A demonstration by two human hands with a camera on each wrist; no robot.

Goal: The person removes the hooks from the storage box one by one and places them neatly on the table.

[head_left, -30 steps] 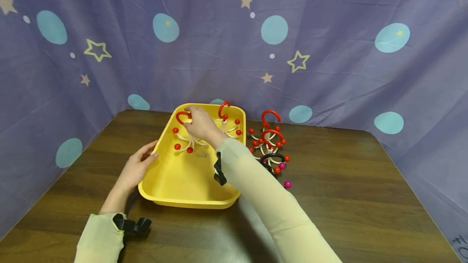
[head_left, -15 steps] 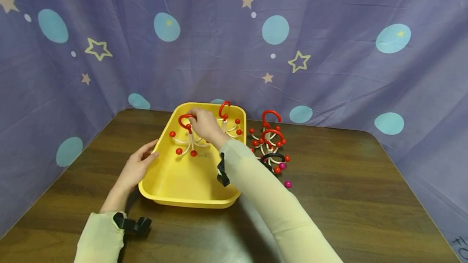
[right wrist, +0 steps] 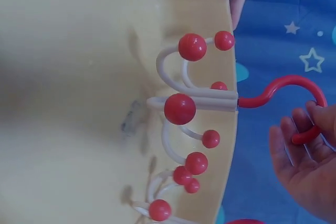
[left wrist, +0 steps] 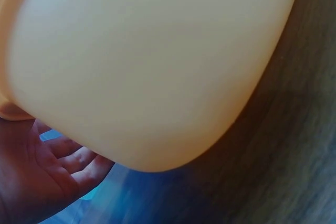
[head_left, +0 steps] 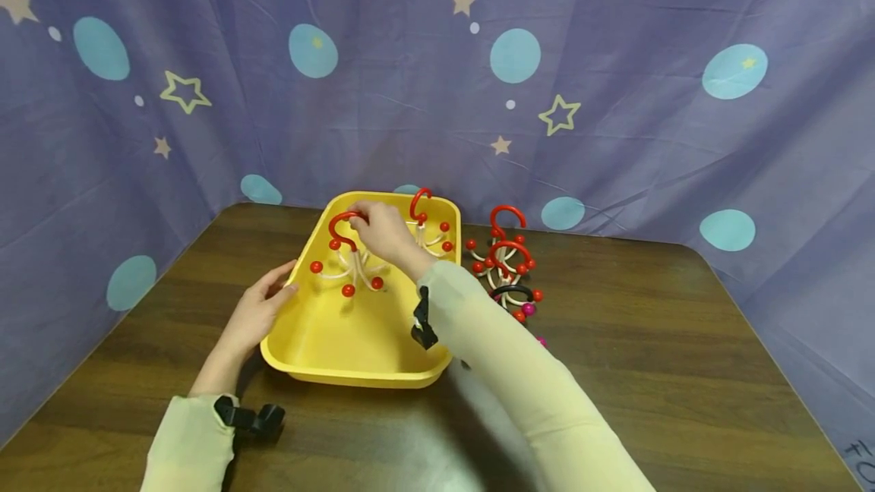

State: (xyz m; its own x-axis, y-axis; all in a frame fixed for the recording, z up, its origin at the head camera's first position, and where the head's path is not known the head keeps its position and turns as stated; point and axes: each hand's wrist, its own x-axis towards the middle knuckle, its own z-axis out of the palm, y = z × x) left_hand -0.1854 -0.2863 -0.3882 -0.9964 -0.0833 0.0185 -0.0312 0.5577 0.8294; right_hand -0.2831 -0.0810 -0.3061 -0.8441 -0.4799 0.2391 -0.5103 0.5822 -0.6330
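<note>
My right hand (head_left: 385, 232) pinches the red hook end of a multi-hook hanger (right wrist: 210, 100) over the far left part of a yellow bin (head_left: 355, 378). Curved white arms tipped with red balls spread from its stem, which stands upright in the head view. At the bin's left rim, my left hand (head_left: 260, 310) grips with the thumb over the edge and the fingers along the outer wall. A second red-hooked hanger (head_left: 420, 220) stands in the bin's far right corner, partly hidden by my right hand.
Right of the bin, several more hangers (head_left: 509, 253) lie bunched on the wooden table (head_left: 649, 340), red-hooked ones behind and one with a black hook (head_left: 513, 291) nearer. My right sleeve hides part of them. A purple curtain (head_left: 410, 120) hangs behind the table.
The hanger in my right hand has turned, its balls now pointing other ways, and my hand has shifted slightly to the right. My left hand and the bin stay in place.
</note>
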